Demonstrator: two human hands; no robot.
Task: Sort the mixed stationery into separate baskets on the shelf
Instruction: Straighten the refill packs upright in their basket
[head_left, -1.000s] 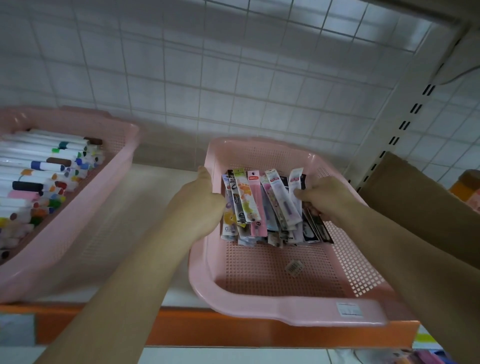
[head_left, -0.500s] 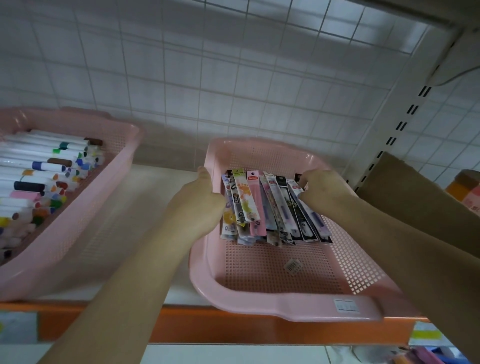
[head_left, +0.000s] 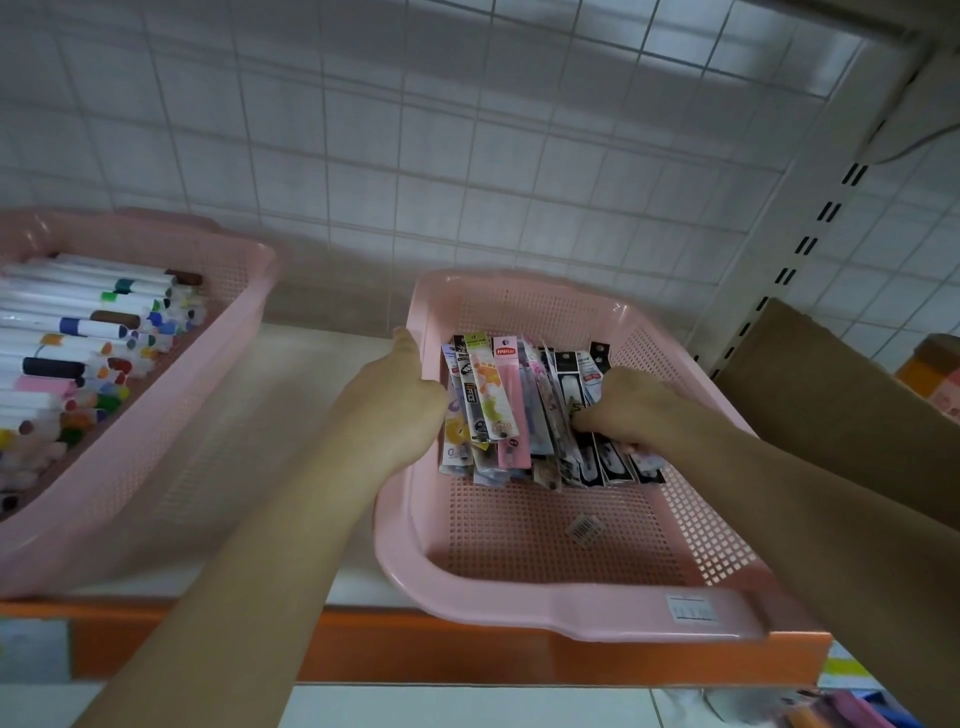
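1. The packets (head_left: 506, 410) are long, narrow, flat sleeves of printed plastic. They lie side by side in a loose bunch with their ends pointing toward the wall.
2. The sleeves on the left of the bunch are pink, yellow and white, and the ones on the right are mostly black and white. The print is too small to read.
3. The bunch sits in the far half of the pink basket (head_left: 571, 608). Only a small barcode sticker (head_left: 584, 529) lies on the perforated floor nearer the front.
4. The left hand (head_left: 395, 410) holds the basket's left wall. The thumb lies outside along the rim, and the fingers are hidden inside.
5. The right hand (head_left: 634, 410) has its fingers curled round the dark packets on the right of the bunch.
6. The basket stands on a white shelf (head_left: 291, 415) with an orange front edge, and its front rim overhangs that edge.
7. A second basket (head_left: 171, 415), well apart to the left, holds markers (head_left: 78, 332) with coloured caps.
8. Behind the shelf is a white tiled wall (head_left: 415, 156). On the right are a slotted post (head_left: 810, 228) and a cardboard box (head_left: 831, 410).
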